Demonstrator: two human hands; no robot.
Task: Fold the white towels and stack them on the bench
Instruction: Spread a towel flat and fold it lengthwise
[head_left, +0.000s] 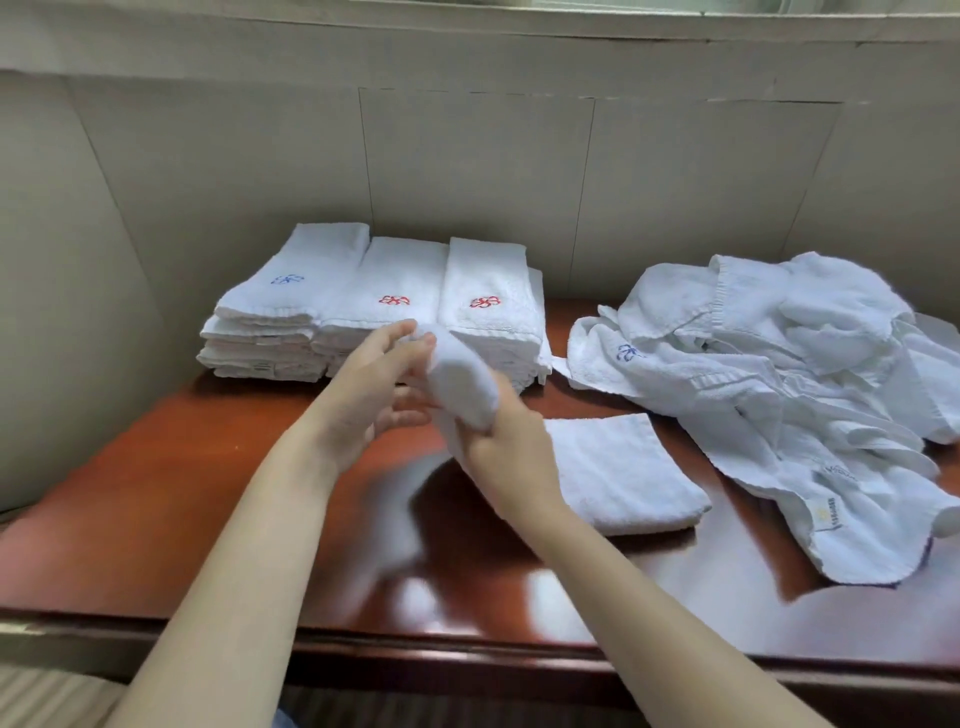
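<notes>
The table (171, 488) is the biggest thing here, a glossy red-brown top running against a pale panelled wall (467, 171). On its right side sprawls the heap of unfolded towels (779, 395), white, rumpled, with a blue embroidered mark showing near its left edge. At the back left stand the folded stacks (374, 306), 3 side by side and touching, the left one topped with a blue mark and the other 2 with red marks. Just right of the hands, flat on the table, lies a single folded towel (623, 473), near the heap but apart from the stacks.

The towel being worked (462, 384) is held up off the table between both hands, in front of the stacks. It is blurred by motion, so its fold state is hard to read; it looks like a bunched roll whose long axis runs from upper left to lower right. The right hand (506, 447) grips its lower end with the fingers curled round the cloth. The left hand (374, 384) meets its upper end with fingers (410, 332) extended along it; whether they pinch the cloth or only touch it I cannot tell.

The stacks lie straight beyond the towel, farther from the person, and the left hand is nearer to them. Placing it would likely mean carrying it forward and turning its long axis to run front to back, as the stacked towels lie.
</notes>
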